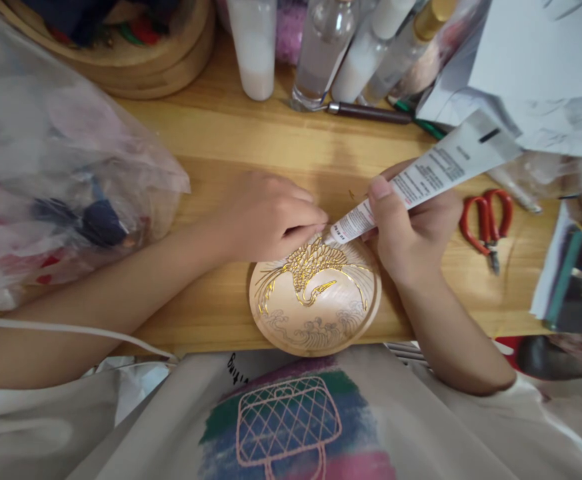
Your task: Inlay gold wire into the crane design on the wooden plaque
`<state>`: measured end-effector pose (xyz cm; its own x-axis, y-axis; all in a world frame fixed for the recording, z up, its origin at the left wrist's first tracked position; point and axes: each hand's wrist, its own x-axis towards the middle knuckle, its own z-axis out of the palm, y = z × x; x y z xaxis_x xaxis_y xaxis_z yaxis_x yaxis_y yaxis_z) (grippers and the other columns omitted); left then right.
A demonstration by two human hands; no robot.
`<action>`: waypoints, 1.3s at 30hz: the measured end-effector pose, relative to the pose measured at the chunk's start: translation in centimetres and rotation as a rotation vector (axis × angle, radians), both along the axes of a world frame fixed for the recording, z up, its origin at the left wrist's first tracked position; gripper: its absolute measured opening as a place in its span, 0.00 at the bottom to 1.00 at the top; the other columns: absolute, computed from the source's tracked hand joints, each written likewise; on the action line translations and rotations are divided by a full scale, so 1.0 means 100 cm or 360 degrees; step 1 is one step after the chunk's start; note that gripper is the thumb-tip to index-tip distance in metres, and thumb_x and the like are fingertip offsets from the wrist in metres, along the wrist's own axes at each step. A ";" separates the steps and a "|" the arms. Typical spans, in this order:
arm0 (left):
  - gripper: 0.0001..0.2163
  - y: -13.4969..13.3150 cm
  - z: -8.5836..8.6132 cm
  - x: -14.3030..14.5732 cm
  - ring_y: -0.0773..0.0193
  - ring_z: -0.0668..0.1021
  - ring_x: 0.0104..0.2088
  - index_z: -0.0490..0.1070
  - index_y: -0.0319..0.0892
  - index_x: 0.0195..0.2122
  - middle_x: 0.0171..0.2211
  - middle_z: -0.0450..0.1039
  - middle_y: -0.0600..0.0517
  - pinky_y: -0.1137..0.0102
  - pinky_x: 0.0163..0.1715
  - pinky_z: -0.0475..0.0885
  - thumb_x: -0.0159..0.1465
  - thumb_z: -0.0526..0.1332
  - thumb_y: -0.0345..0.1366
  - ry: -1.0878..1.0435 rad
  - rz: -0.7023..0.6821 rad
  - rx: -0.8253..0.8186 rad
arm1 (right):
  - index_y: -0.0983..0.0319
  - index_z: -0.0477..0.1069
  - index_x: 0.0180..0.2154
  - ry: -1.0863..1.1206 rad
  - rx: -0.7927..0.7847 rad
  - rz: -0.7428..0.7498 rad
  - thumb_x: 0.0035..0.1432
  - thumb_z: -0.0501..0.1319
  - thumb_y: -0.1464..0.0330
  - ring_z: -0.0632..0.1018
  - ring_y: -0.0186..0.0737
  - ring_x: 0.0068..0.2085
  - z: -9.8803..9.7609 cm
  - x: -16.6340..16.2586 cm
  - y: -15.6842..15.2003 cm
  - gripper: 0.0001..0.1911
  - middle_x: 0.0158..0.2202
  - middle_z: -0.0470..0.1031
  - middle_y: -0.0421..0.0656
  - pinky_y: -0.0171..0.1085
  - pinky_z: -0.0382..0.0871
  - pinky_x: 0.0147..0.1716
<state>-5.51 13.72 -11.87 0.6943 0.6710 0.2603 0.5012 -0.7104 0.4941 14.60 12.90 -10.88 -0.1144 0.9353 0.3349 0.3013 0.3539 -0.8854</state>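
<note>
Right hand (413, 227) grips white squeeze tube (453, 160), left hand (277, 217) bunches fingers, contents undeterminable, over far edge of crane-patterned wooden disc (339, 297); light squeezing appears advisable.

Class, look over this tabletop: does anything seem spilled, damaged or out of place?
Nothing looks spilled. Slightly odd: the wooden disc seems to jut past the near edge of the table, so not fully supported.

Pale shirt (155, 427), short sleeves (535, 417), pink bag outline (289, 421), multicoloured patch (363, 420)
</note>
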 end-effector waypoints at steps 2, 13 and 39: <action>0.17 0.000 0.000 0.000 0.64 0.74 0.26 0.79 0.45 0.31 0.23 0.74 0.53 0.68 0.26 0.60 0.72 0.53 0.38 -0.0007 -0.0005 0.0000 | 0.56 0.68 0.27 -0.0012 0.0007 -0.0027 0.65 0.63 0.53 0.72 0.32 0.23 0.000 0.000 0.000 0.18 0.22 0.70 0.36 0.37 0.68 0.21; 0.16 0.000 0.001 0.000 0.64 0.73 0.25 0.79 0.45 0.30 0.22 0.73 0.54 0.67 0.24 0.59 0.71 0.54 0.37 -0.0020 -0.0025 0.0063 | 0.56 0.67 0.27 -0.0037 0.0051 -0.0078 0.65 0.63 0.54 0.72 0.33 0.22 0.000 -0.001 0.000 0.18 0.21 0.69 0.36 0.36 0.69 0.20; 0.12 -0.005 0.012 -0.004 0.67 0.74 0.26 0.79 0.43 0.44 0.32 0.79 0.53 0.69 0.31 0.66 0.68 0.55 0.32 -0.0670 0.0302 -0.0446 | 0.57 0.67 0.22 0.1142 -0.1014 -0.0274 0.51 0.70 0.55 0.60 0.27 0.13 0.020 0.002 0.013 0.18 0.13 0.59 0.31 0.29 0.50 0.10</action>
